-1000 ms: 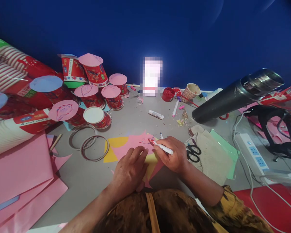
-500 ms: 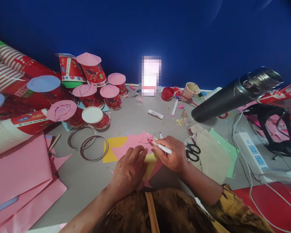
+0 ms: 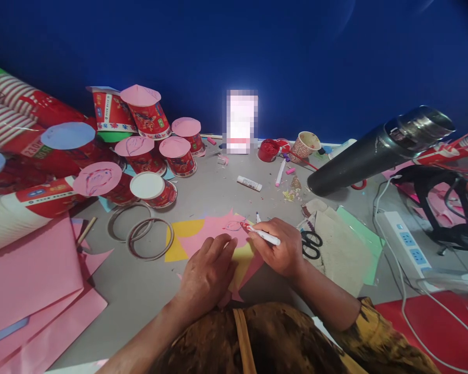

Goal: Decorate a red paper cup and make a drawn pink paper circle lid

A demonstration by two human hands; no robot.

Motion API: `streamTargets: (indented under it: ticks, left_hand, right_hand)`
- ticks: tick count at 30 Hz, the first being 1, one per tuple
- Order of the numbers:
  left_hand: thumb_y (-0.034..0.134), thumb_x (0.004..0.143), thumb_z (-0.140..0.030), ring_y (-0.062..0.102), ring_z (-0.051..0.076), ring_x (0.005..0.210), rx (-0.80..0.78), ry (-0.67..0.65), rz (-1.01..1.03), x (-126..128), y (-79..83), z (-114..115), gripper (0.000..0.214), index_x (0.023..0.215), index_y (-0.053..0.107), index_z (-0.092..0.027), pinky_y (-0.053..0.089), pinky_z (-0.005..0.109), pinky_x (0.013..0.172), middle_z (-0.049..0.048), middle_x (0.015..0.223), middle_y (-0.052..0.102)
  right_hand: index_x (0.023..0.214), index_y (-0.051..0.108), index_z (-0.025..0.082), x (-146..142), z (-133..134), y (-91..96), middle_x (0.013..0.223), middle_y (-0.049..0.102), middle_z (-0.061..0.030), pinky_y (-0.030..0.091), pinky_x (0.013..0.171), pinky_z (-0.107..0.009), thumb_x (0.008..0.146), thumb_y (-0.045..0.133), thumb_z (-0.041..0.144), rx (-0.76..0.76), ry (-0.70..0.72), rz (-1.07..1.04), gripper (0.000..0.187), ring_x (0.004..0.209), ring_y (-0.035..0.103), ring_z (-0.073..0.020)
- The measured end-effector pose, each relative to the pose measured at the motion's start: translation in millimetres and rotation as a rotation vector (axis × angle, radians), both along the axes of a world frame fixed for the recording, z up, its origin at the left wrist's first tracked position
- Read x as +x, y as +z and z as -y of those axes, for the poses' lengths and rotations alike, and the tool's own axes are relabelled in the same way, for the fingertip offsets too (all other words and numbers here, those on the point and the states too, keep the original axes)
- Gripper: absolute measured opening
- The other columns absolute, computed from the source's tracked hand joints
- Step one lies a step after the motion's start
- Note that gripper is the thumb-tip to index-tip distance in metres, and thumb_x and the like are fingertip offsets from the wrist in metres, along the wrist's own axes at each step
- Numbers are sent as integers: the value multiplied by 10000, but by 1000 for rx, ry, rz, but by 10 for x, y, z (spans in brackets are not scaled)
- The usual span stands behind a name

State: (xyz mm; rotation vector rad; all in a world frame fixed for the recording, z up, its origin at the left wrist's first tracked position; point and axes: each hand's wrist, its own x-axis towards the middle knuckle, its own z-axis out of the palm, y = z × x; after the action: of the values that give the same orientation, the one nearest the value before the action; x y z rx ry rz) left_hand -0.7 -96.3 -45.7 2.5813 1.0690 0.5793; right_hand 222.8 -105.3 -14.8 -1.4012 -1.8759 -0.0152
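My right hand (image 3: 281,246) is closed around a white marker (image 3: 265,236) with a red tip end, which points down at a piece of pink paper (image 3: 203,231). Faint red and blue outlines are drawn on the pink paper near that tip. My left hand (image 3: 210,267) lies on the lower part of the same paper, fingers lightly bent and holding nothing. Yellow paper (image 3: 195,227) shows beneath the pink sheet. Just right of my right hand are black-handled scissors (image 3: 312,245), their blades partly hidden. A dark marker tip (image 3: 258,216) stands out behind my right fingers.
Several red paper cups (image 3: 154,118) with paper lids crowd the back left. Two rings (image 3: 151,238) lie beside the yellow paper. A glue stick (image 3: 249,183), a pink-tipped marker (image 3: 280,172), a dark tumbler (image 3: 359,156) and a power strip (image 3: 409,249) are farther out.
My right hand has shifted slightly right with the marker, its tip moving right along the drawn outline. My left hand stays on the paper.
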Motion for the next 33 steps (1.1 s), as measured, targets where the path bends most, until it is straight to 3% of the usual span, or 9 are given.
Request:
streamTargets:
  ticks: [19,24,33]
  left_hand:
    - [520,970,-104,613,280,1003,42,-25,15,16,99,-33,369,1329,564,-176,610,415,758,121,1237,682]
    - [536,964,-104,617,279,999,46,-29,5,20,92,-27,371,1326,576,-173,606,399,736,126,1238,681]
    - [534,955,-103,616,279,1002,30,-24,14,22,74,-25,398,1344,563,-183,605,414,757,126,1243,677]
  right_hand:
    - [942,692,212,-10,18,38,742,767,-24,460,655,-314,1036,658,282,45,-29,-6,122,635,673,-181]
    - [939,696,215,-50,3,49,735,763,-22,445,649,-306,1041,649,280,42,11,28,130,638,680,-174]
    - [918,694,210,4,16,26,716,746,-22,445,643,-317,1028,676,289,46,-39,1,137,619,654,-179]
